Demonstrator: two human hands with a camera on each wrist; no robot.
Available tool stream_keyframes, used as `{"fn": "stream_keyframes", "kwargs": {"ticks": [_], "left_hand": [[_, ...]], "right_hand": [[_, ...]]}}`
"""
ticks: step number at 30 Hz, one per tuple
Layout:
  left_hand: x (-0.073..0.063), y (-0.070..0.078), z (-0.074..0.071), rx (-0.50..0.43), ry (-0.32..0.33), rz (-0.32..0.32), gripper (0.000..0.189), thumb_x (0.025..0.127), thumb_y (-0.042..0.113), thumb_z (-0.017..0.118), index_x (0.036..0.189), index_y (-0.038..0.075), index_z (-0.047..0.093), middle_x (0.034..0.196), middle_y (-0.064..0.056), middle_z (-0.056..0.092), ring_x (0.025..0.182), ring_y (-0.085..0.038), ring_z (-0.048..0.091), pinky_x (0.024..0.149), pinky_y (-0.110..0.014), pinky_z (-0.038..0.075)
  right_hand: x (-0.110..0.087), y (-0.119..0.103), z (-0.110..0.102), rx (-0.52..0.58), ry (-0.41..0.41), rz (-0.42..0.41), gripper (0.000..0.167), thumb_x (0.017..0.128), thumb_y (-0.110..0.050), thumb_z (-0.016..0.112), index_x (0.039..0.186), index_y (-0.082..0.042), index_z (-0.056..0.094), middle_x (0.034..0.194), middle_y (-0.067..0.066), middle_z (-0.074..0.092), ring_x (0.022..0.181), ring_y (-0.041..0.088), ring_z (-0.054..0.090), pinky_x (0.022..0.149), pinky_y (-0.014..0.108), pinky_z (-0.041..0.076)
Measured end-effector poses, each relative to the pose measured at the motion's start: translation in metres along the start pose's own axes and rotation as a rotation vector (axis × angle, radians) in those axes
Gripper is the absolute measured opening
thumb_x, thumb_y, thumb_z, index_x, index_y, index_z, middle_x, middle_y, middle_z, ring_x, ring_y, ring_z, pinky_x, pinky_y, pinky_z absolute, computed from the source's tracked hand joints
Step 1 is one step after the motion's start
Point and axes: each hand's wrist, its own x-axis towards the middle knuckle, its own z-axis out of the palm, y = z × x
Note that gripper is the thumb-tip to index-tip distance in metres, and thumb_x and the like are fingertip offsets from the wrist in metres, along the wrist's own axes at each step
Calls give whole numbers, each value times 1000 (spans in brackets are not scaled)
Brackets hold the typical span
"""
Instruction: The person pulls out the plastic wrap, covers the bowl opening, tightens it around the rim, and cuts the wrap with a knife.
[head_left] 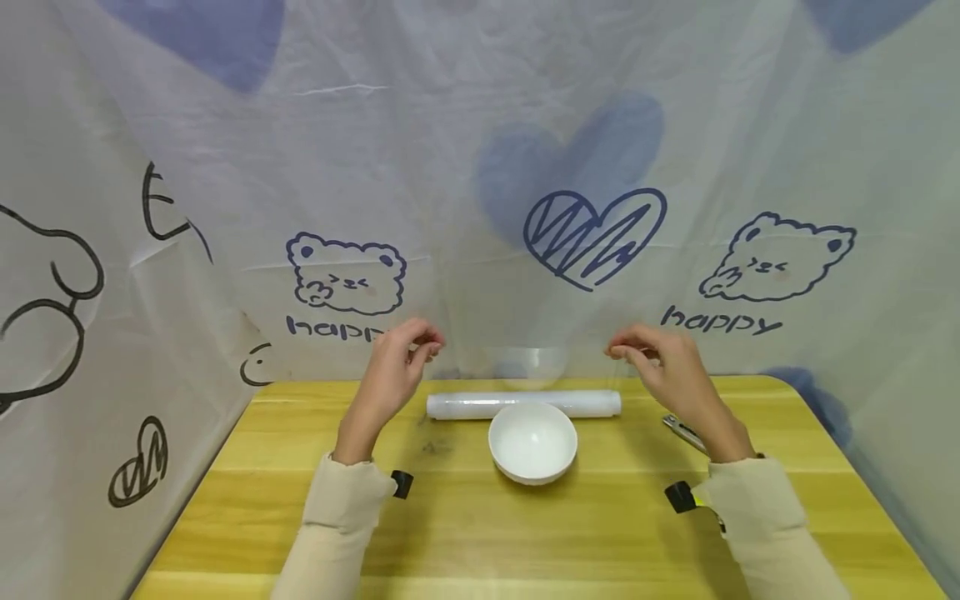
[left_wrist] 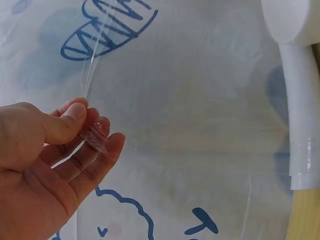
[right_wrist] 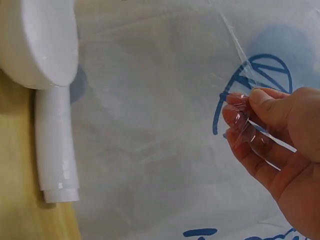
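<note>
Clear cling film [left_wrist: 89,75] stretches between both hands, raised above the far part of the table. My left hand [head_left: 395,362] pinches one edge between thumb and index finger, a crumpled bit lying against the other fingers. At the opposite side my right hand [head_left: 666,367] pinches the film likewise, with a wrinkled corner [right_wrist: 242,120] over its fingers. Between and below the hands stands a white bowl [head_left: 533,443], upright, with nothing visible inside. Just behind the bowl lies a white roll of cling film [head_left: 457,406], lengthwise from left to right.
A metal nail clipper [head_left: 684,432] lies on the wooden table [head_left: 480,542], partly behind the right wrist. Pale curtains [head_left: 465,192] with bear and heart drawings hang close behind the table and to its left. Dark wrist cameras [head_left: 681,497] sit at both cuffs.
</note>
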Motion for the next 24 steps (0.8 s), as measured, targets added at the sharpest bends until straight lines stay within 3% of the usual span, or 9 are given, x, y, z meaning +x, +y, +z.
{"fn": "stream_keyframes", "kwargs": {"ticks": [7,11,19,24], "left_hand": [[-24,4,1,23,20,126,13,94,-8,67,93,4,69,94,-7,69,86,-20,66,69,-33,57],[-45,7,3,11,15,165,16,91,-9,70,91,7,70,90,-2,67,84,-15,65,71,-30,57],[-93,9,11,-48,-61,152,24,87,-11,74,96,11,77,88,2,66,73,-12,61,63,-24,53],[-113,2,19,-120,-122,167,29,86,-14,72,93,13,79,86,5,62,71,-12,58,61,-22,52]], "right_hand": [[-30,-10,5,-18,29,-38,22,93,8,69,106,-8,76,99,0,77,89,15,73,75,19,57],[-52,-14,10,-12,51,-85,28,87,13,73,102,-11,76,101,-1,74,89,17,71,78,14,54],[-87,-19,17,44,42,-191,40,82,21,72,102,-14,74,99,-1,73,86,11,68,75,13,53],[-106,-22,24,52,24,-213,46,80,22,73,104,-17,73,100,-3,71,88,12,67,79,14,53]]}}
